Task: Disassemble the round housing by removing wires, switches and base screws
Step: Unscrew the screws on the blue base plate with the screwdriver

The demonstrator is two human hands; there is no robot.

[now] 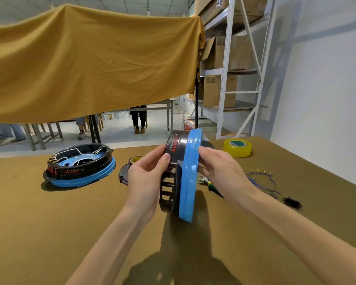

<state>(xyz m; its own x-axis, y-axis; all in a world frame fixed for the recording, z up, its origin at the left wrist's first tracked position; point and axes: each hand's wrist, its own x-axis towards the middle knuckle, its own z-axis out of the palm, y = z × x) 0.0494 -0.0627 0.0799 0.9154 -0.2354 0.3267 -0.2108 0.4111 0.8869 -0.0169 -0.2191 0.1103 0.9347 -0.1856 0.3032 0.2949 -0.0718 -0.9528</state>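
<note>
Housing [183, 173] stood on edge between both hands; left hand [146, 177] and right hand [220, 171] fingers gripped opposite faces above counter [49, 223].

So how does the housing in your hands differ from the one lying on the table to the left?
The held housing stands on edge, gripped by the left hand and right hand; the table housing lies flat, untouched. The table housing shows white wires and red switches inside; the held housing's interior faces away. Both are black with a blue-wrapped rim.
</note>
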